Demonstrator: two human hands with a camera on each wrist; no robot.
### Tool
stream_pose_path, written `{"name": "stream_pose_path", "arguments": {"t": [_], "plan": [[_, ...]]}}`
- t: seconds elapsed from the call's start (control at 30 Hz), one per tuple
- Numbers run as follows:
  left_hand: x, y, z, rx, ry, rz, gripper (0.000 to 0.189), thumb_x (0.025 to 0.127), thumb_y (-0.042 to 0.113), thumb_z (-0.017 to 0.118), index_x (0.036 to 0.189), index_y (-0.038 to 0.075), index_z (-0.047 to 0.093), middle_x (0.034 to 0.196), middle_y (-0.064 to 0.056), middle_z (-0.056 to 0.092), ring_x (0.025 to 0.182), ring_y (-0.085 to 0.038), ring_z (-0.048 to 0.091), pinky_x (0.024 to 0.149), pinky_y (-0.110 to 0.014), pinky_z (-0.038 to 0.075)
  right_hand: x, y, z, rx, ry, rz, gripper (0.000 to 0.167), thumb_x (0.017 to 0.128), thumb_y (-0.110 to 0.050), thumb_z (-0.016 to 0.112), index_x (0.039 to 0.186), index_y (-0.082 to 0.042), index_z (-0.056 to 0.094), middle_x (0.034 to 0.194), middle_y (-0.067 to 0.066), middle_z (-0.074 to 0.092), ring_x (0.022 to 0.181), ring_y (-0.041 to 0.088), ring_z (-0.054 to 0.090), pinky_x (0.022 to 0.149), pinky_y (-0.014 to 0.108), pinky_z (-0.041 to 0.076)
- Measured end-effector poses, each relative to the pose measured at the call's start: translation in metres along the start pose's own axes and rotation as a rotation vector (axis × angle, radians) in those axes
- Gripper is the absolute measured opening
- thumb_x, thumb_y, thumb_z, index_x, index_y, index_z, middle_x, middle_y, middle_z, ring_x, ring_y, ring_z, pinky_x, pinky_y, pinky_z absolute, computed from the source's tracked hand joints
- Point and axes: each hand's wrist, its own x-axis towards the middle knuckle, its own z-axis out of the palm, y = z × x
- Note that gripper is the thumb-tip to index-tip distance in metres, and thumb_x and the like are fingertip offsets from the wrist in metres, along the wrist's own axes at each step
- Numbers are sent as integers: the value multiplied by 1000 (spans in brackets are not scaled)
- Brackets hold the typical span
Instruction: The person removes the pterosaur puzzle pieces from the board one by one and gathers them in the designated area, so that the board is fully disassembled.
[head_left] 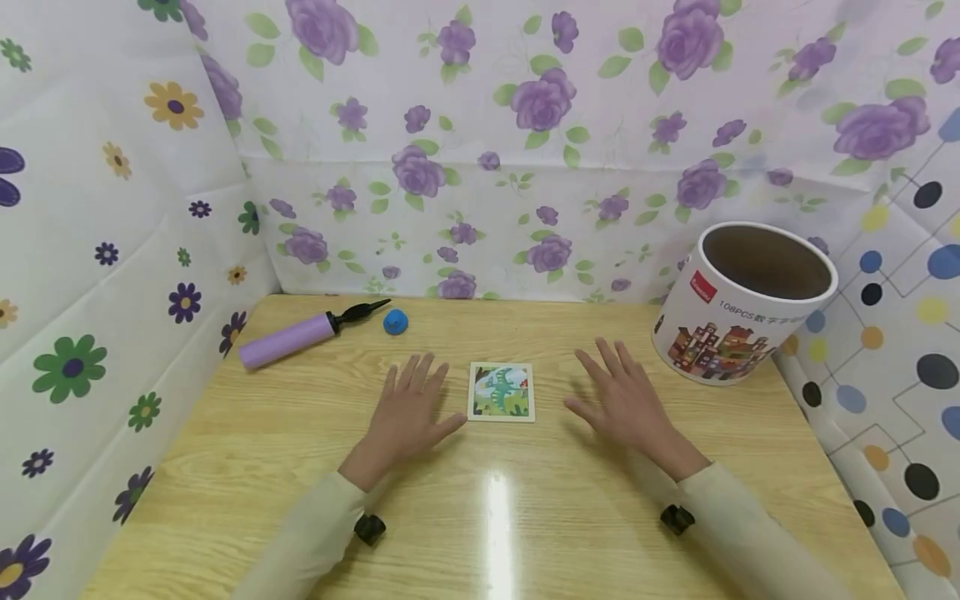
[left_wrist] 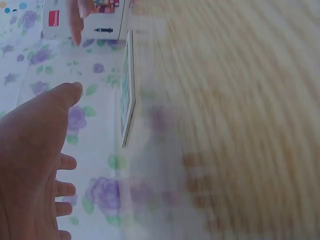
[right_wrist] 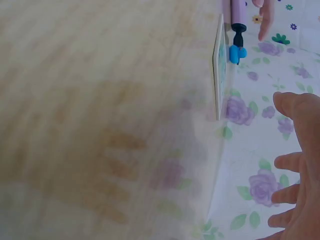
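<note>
Our left grip (head_left: 406,415) and right grip (head_left: 628,405) are spread and empty, and we might skid the flat picture tile (head_left: 502,392), just below frame centre, across the glossy counter (head_left: 577,517) by nudging its edge.

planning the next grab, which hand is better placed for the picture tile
Probably the left hand: its thumb is close beside the picture tile, while the right hand leaves a wider gap.
</note>
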Motion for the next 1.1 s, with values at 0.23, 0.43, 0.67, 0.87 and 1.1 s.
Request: {"name": "stream_pose_path", "arguments": {"t": [0.23,0.43,0.67,0.87,1.1], "plan": [[0,19,9,-79,-115,29,94,96,74,46,162,10,29,170,-13,20,157,-36,12,124,-60,10,17,-2,-5,85,-31,-94,78,99,-61,56,158,-13,41,167,20,23,155,43,12,124,58,15],[-1,34,17,-61,-133,68,95,96,74,43,163,9,27,169,-13,22,157,-35,16,124,-58,15,32,-3,-3,166,-32,-136,72,100,-53,60,157,-13,43,166,18,28,153,44,20,120,62,23],[3,55,24,-50,-166,134,93,98,73,39,163,8,26,170,-12,20,156,-36,17,123,-58,18,51,-6,4,240,-18,-206,61,101,-42,64,153,-13,49,159,20,41,145,43,38,115,63,33],[9,73,27,-59,-209,163,92,100,72,35,163,7,23,170,-14,15,158,-34,11,124,-57,18,67,-11,7,326,-40,-221,54,102,-37,64,148,-11,55,152,19,50,140,40,47,112,62,38],[21,83,33,-74,-232,159,89,101,69,37,164,7,21,170,-17,12,157,-36,8,124,-57,16,89,-16,16,407,-86,-194,50,102,-40,63,144,-13,60,147,10,57,137,32,52,110,56,43]]}}
